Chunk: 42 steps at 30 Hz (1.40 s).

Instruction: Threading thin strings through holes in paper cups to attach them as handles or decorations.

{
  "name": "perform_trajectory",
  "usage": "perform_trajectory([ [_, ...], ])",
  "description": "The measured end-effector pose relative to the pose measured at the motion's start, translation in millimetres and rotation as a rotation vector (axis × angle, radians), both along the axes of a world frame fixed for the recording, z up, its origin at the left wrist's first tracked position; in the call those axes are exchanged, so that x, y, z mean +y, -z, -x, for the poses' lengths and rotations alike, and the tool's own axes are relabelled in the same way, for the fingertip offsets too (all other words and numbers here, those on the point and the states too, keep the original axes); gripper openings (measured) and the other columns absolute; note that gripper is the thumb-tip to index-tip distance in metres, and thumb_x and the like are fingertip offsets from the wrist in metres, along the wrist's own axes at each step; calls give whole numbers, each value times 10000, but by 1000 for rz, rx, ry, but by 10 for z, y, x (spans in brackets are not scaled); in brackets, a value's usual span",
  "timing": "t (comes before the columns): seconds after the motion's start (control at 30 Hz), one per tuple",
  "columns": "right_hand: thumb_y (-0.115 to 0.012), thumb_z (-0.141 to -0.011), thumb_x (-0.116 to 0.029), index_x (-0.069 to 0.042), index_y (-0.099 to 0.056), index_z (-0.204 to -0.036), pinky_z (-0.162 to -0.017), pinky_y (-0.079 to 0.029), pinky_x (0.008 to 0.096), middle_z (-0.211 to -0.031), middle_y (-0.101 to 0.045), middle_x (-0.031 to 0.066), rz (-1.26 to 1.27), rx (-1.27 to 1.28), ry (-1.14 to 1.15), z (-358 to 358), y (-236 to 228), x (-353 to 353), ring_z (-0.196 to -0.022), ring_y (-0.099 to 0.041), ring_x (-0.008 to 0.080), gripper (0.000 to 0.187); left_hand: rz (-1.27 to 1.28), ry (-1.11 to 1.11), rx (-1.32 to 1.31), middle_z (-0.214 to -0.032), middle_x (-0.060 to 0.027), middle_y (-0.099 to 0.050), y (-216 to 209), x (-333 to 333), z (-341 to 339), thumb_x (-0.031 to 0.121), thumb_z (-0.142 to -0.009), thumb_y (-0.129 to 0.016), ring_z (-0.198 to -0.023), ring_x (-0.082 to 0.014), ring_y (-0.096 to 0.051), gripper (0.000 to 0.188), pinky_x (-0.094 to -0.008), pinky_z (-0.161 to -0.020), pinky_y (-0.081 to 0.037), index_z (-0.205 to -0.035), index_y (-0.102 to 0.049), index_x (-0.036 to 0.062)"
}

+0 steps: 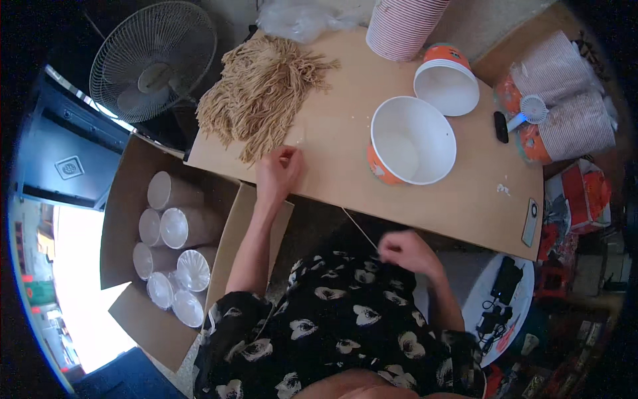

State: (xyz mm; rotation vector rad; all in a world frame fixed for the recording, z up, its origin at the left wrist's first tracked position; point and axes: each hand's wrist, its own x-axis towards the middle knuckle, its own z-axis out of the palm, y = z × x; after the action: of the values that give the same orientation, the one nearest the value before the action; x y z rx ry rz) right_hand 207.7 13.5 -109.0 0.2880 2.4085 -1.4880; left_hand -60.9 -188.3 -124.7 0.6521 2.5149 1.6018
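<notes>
A heap of thin tan strands (pixel 266 86), like cords, lies at the left of the tabletop. At its near end my left hand (pixel 279 174) rests by the table's edge, fingers curled together; whatever is in them is hidden. My right hand (pixel 407 253) is in front of the table, above my lap, pinched on one end of a single thin strand (pixel 357 226) that slants up and left to the table edge. Beyond it stands a large paper tub (pixel 413 139), white inside and orange outside. A smaller tub (pixel 448 86) lies tilted behind.
A tall stack of paper tubs (pixel 405 26) stands at the back, with wrapped stacks (pixel 565 93) on the right. A small handheld fan (pixel 531 112) and a phone (pixel 530 223) lie rightward. Left are a cardboard box (pixel 226 266) of wrapped stacks and a large fan (pixel 154 76).
</notes>
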Motion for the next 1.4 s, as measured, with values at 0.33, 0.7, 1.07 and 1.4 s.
perform_trajectory([
  [0.33,-648,-904,-25,3,-627,-1005,-577,-521,233,-784,-693,85,470,29,555,-1012,-584,171,-660,-657,116,106,-338,886,-334,-1313,-98,-590,-509,539,-1374,103,-924,-649,-1039,-161,-629,391,-236,-676,-542,-1294,-550,25],
  [0.7,-585,-957,-76,60,-615,-1124,-735,-554,273,-994,-699,140,939,362,676,-494,-530,149,-836,-667,162,218,-269,925,-631,-770,-21,-684,-377,709,-1745,152,-988,-611,-677,-49,-626,164,-199,-552,-506,-1032,-679,9],
  [1.07,-635,-928,-61,29,-676,-1010,-631,-508,240,-798,-700,91,567,418,746,-273,-290,249,-674,-626,111,128,-276,682,-240,-1050,-99,-676,-271,839,-1584,34,-880,-712,-924,-166,-672,376,-269,-727,-574,-1237,-607,-21],
  [1.4,-646,-921,-69,14,-676,-954,-778,-477,231,-908,-668,43,170,622,618,-269,-105,232,-835,-605,88,94,-269,689,-432,-833,-65,-691,-367,825,-1472,59,-933,-662,-765,-117,-653,138,-230,-675,-520,-1018,-699,-42],
])
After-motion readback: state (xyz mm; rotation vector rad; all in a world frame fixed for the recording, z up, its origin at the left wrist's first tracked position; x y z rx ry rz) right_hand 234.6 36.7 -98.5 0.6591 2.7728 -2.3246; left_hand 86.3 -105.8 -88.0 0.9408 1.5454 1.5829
